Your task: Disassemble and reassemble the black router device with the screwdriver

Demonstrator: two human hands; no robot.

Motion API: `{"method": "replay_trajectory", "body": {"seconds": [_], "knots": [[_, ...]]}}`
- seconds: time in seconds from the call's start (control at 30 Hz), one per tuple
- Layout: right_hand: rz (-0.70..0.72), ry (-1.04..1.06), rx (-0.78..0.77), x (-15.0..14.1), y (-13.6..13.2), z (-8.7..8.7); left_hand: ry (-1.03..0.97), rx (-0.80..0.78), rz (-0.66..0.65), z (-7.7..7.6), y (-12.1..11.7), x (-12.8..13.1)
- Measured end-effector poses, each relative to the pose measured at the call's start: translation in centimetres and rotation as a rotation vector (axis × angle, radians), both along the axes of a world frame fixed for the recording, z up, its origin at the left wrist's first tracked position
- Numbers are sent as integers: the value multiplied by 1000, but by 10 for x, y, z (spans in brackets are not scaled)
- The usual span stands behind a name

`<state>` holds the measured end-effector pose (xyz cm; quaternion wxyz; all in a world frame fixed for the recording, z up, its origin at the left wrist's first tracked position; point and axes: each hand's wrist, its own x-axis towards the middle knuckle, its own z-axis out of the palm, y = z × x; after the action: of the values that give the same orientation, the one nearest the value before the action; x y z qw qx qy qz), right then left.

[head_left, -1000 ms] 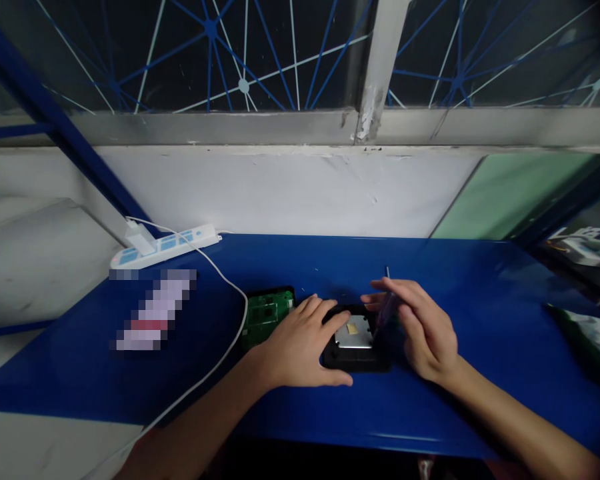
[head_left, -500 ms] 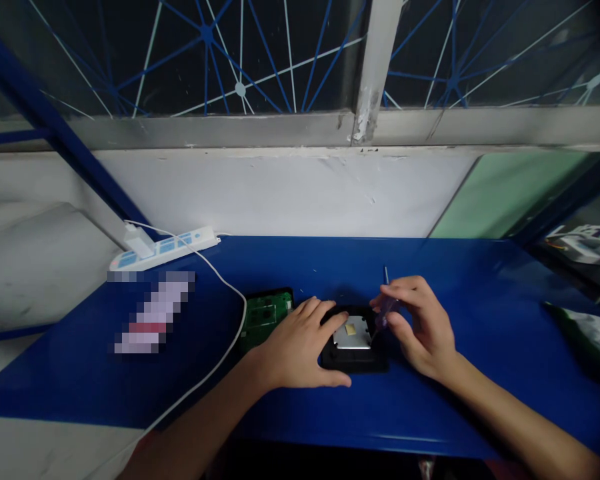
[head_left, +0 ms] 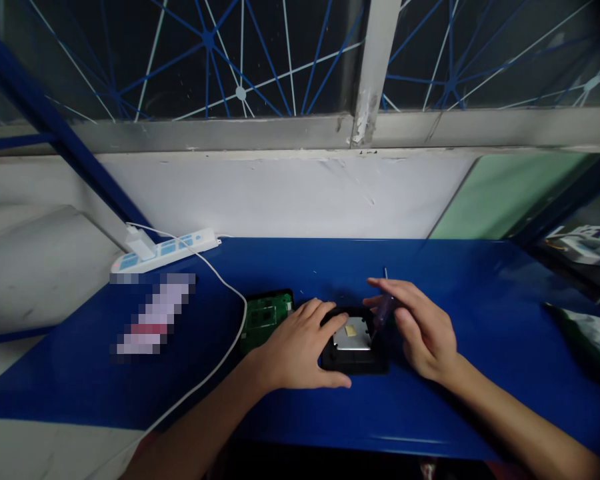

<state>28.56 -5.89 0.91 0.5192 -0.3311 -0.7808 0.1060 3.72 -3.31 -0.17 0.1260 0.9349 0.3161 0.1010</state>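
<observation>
My left hand [head_left: 303, 347] lies with spread fingers across the left side of a black plastic housing [head_left: 355, 365], index fingertip near a silver metal plate [head_left: 347, 343]. A small yellowish square [head_left: 351, 330] sits on that plate. At the housing's right edge, my right hand [head_left: 420, 327] has a screwdriver with a translucent purple handle [head_left: 387, 305] between thumb and fingers. The screwdriver stands roughly upright, a thin metal shaft showing above the hand; its lower tip is hard to make out. Partly under my left hand and wrist, a green circuit board [head_left: 265, 317] rests in a black shell.
A white cable [head_left: 233, 343] runs from the power strip [head_left: 180, 247] across the blue table [head_left: 290, 260], passing left of the circuit board. A blurred pinkish item [head_left: 155, 313] lies at the left. At the right edge is a green and white bag [head_left: 590, 337].
The fingers of my right hand have straightened and shifted around the screwdriver handle, with the index finger now stretched further out. My left hand and the housing stay in place.
</observation>
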Motion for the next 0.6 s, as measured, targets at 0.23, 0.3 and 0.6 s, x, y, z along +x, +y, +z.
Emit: {"method": "replay_trajectory", "body": {"seconds": [0.23, 0.3, 0.6], "knots": [[-36, -10, 18, -3, -1, 2, 19, -17, 0, 2, 0, 0], [-40, -1, 61, -3, 1, 3, 20, -18, 1, 2, 0, 0], [-15, 9, 19, 0, -1, 1, 12, 5, 4, 0, 0, 0]]}}
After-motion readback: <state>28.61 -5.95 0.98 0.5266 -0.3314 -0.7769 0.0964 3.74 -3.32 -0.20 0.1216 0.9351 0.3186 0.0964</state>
